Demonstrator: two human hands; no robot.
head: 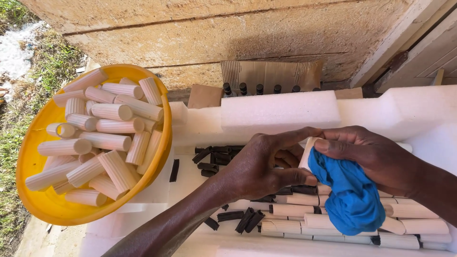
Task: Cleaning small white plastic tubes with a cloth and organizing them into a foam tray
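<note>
Head view: left hand (pixel 257 166) grips a pale cylinder (pixel 307 153) over the foam tray (pixel 281 112); right hand (pixel 371 154) presses a blue cloth (pixel 350 192) against it. More cylinders fill the yellow basin (pixel 35 200) at left; black pieces (pixel 214 157) lie below.

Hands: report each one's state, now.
Left hand: shut on the pale cylinder.
Right hand: shut on the blue cloth, pressed against the cylinder.

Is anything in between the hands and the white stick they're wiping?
Only the blue cloth, between the right hand and the white stick. The left hand grips the stick bare.
</note>
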